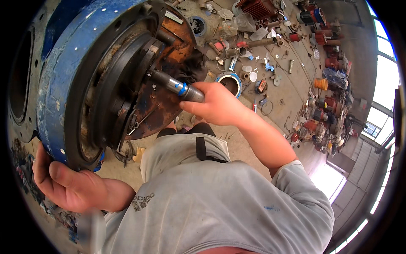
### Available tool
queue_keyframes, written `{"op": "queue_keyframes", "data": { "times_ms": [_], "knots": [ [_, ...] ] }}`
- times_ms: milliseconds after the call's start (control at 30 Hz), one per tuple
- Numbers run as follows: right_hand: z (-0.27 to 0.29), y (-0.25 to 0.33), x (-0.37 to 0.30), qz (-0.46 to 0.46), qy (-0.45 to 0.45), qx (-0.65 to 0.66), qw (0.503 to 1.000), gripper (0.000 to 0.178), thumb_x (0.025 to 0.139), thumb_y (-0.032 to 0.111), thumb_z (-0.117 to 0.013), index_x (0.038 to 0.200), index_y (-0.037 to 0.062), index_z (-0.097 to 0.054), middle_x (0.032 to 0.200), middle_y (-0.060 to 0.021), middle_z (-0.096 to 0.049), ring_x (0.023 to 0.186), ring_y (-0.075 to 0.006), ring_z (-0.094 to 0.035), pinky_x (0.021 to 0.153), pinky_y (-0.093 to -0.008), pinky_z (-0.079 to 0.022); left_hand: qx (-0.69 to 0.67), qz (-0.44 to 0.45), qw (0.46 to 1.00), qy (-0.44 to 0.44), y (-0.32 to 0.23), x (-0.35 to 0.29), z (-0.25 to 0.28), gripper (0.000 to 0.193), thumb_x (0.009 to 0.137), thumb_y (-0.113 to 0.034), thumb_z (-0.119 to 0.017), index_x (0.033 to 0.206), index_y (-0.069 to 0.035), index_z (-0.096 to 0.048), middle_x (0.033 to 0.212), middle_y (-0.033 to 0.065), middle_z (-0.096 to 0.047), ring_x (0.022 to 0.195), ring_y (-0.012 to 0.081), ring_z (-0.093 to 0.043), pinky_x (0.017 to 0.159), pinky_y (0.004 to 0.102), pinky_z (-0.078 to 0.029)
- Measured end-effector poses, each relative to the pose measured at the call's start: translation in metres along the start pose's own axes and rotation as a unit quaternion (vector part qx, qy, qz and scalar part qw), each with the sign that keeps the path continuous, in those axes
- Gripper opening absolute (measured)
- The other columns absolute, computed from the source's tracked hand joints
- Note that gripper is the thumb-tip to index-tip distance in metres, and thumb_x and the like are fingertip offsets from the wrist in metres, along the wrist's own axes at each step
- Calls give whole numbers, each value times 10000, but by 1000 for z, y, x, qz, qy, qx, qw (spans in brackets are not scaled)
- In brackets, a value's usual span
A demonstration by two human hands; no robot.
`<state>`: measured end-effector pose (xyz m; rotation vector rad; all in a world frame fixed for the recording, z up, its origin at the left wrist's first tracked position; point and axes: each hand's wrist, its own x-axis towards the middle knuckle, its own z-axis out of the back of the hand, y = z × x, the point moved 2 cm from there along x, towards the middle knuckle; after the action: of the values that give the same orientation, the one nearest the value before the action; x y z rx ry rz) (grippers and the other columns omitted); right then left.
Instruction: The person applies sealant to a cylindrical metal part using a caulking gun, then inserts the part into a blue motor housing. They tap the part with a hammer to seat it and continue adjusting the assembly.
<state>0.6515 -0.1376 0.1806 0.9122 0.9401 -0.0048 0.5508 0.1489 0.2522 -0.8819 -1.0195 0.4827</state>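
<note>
A large blue round housing (55, 106), like that of a pump, fills the upper left. Dark, greasy rings (112, 84) sit inside its flange. A metal shaft (168, 82) sticks out from their middle toward the right, with a bright blue band around it. My right hand (216, 103) is closed around the shaft's outer end. Below the housing's lower rim is my left hand (74, 186), palm turned up, thumb and fingers apart. Its fingertips are close to the rim; whether they touch it cannot be told. Behind the shaft lies a rusty, oil-stained round plate (163, 106) with a dark rag (192, 67) on it.
On the floor beyond lie a blue-rimmed ring (239, 86), pipes (262, 42), plastic bags and many small parts. A red finned motor (258, 8) stands at the far side. Rows of red machine parts (332, 103) line the right, near the wall.
</note>
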Motion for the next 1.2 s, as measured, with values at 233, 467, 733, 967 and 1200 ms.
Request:
{"op": "queue_keyframes", "data": {
  "times_ms": [233,467,733,967,1200],
  "knots": [
    [-4,4,0,69,-86,-156,982,419,876,346,-804,1034,-30,-705,747,-159,-704,651,-269,-704,631,-401,-549,-5,-4,1000,7,-1,0,1,507,1066,-397,-636,1255,74,-640,1215,148,-666,1124,228,-633,1008,331,-501],
    [1,16,2,-51,42,64,996,298,878,212,-815,1000,-33,-697,711,-37,-644,596,-105,-604,537,-315,-511,-10,-3,1000,13,-3,0,1,513,1059,-412,-646,1246,66,-649,1198,137,-661,1118,224,-624,1011,325,-491],
    [-6,10,0,-4,-61,-52,997,331,843,236,-815,1014,-30,-714,744,-130,-698,646,-222,-679,619,-393,-549,26,-39,997,66,5,5,12,391,1102,-277,-587,1303,58,-615,1279,139,-654,1127,204,-646,995,308,-538],
    [3,9,9,-68,44,11,997,451,860,296,-839,1125,-39,-695,773,-111,-707,630,-171,-692,616,-342,-560,-4,-21,998,55,1,2,5,396,1109,-277,-574,1313,62,-598,1286,146,-647,1123,210,-647,989,316,-546],
    [-7,23,-1,-29,-62,-85,994,390,855,319,-842,990,-25,-718,759,-149,-700,657,-218,-678,683,-408,-555,8,-18,999,36,-3,1,3,372,1108,-262,-572,1297,57,-608,1279,143,-655,1144,209,-640,1003,311,-543]
  ]
}}
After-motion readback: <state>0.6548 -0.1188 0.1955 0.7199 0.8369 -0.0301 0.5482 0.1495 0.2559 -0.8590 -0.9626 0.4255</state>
